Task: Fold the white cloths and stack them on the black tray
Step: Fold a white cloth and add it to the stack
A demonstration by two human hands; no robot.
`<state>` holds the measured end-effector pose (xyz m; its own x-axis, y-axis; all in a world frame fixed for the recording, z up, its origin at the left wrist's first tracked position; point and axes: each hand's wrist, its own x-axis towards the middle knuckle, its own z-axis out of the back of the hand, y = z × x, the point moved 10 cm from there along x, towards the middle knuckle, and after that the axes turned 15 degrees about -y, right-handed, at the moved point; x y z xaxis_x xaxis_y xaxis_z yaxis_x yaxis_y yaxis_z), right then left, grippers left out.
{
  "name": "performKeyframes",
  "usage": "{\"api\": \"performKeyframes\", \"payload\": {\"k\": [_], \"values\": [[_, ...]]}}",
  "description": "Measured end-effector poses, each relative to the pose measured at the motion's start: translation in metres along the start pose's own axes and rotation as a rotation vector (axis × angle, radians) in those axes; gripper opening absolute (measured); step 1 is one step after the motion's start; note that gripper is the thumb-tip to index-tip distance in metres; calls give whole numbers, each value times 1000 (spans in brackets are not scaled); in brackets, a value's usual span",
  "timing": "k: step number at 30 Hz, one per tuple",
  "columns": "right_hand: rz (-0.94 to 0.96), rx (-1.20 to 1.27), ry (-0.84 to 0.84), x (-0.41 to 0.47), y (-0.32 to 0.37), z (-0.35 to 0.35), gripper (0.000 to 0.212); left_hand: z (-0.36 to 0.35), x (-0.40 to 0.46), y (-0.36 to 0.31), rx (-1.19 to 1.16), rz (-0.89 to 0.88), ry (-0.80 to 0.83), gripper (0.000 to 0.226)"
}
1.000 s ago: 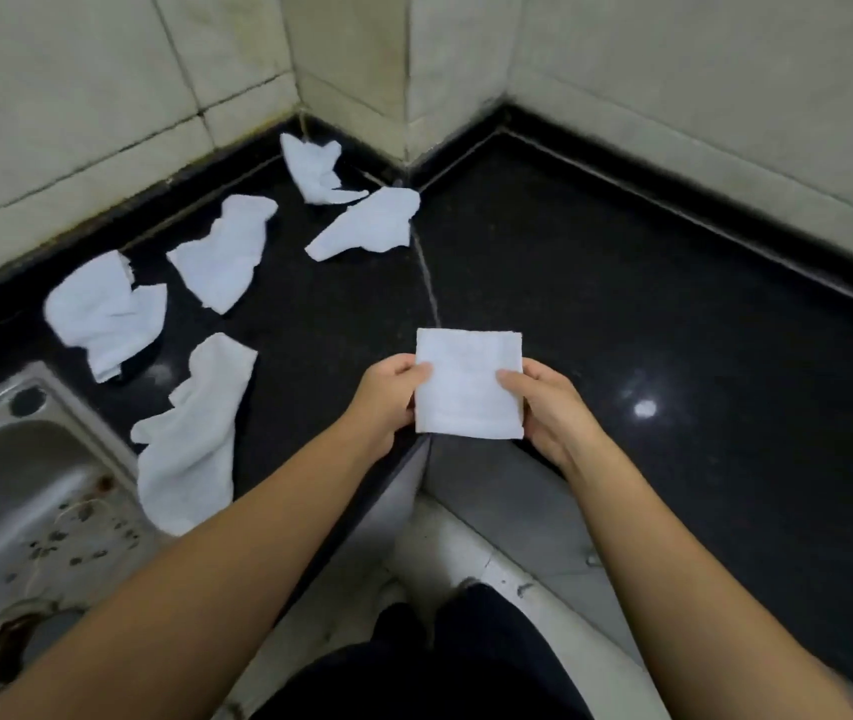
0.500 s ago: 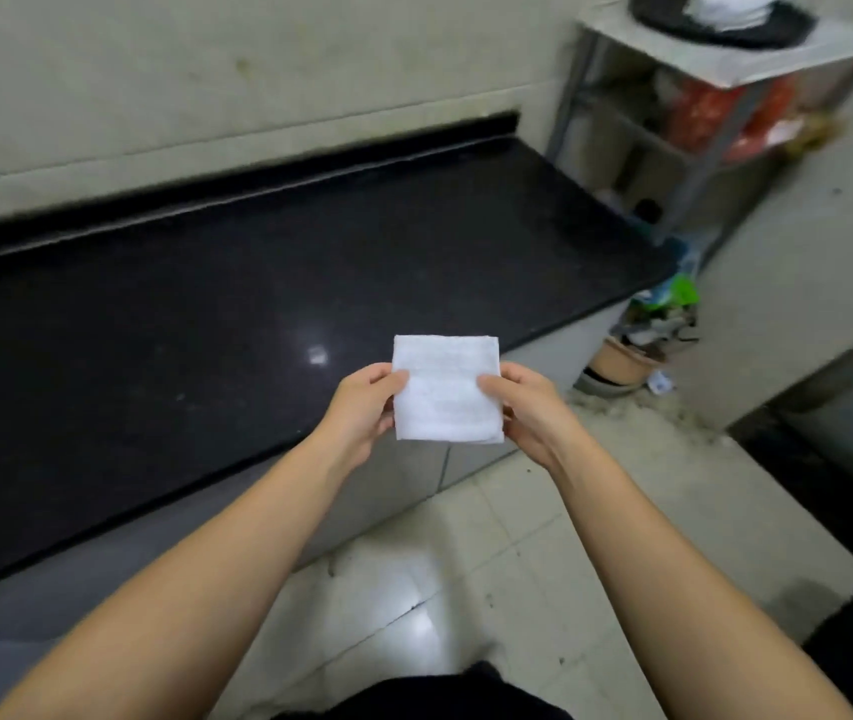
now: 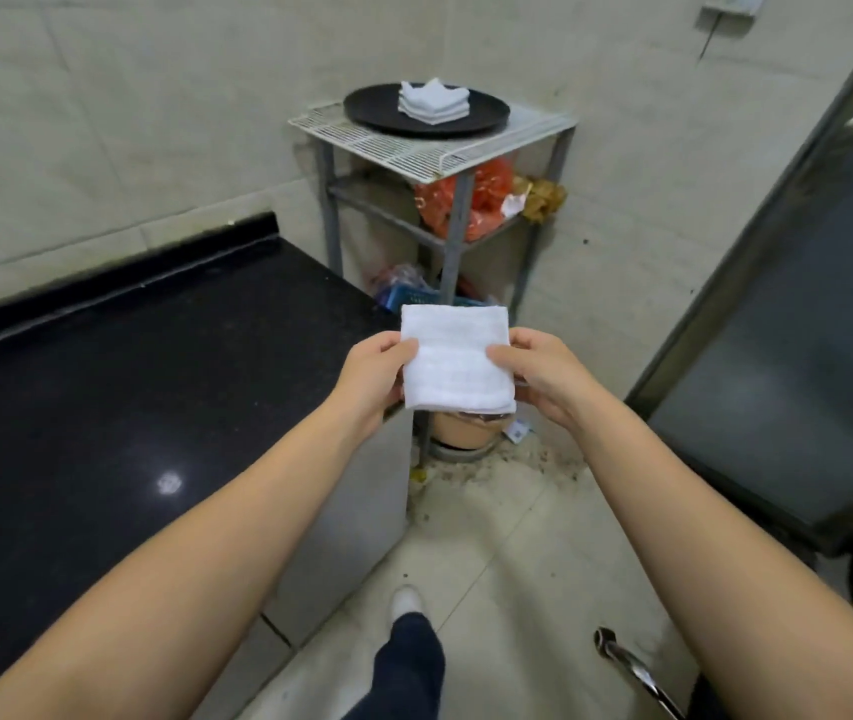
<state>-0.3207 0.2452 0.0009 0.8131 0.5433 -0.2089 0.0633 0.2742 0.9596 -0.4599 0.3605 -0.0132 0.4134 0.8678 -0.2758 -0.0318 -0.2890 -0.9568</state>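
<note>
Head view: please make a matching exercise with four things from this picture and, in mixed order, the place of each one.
Things:
1. folded white cloth
2. round black tray
3. stack of folded white cloths
4. orange plastic bag

Places:
A. on the middle shelf of the metal rack
B. held between the left hand and the right hand
C. on the tray
D. on the white wire top of the rack

Pairs: 1-B, 2-D, 3-C, 4-A
</note>
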Motion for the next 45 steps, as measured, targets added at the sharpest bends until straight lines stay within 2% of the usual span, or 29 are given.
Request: {"api": "performKeyframes", "payload": {"k": [4,10,16,22,26,29,33,37,43,45], "values": [[71,-32,3,99,46,3,21,-53,75,-45,-21,-60,1,14],[199,6,-1,237,142,13,14,-135,190,-135,-14,-174,-11,12],[344,-79,81,349,223,-2,12,-172,285,-214,47,-325,-115,24],[414,-127,153,481,294,-52,4,-193,398,-265,12,-320,-278,24],[437,-171,222,560,334,-86,8,-202,473,-287,-14,-281,-398,25],[449,-229,289,609,344,-119,21,-199,513,-287,6,-224,-511,24],[446,-335,412,651,323,-163,19,-187,543,-273,102,-180,-642,30],[460,-397,477,667,303,-181,3,-182,554,-248,281,-120,-691,31],[528,-431,464,673,300,-180,4,-181,554,-240,332,-122,-734,32],[533,-457,453,672,300,-178,16,-182,550,-244,350,-131,-737,32]]}}
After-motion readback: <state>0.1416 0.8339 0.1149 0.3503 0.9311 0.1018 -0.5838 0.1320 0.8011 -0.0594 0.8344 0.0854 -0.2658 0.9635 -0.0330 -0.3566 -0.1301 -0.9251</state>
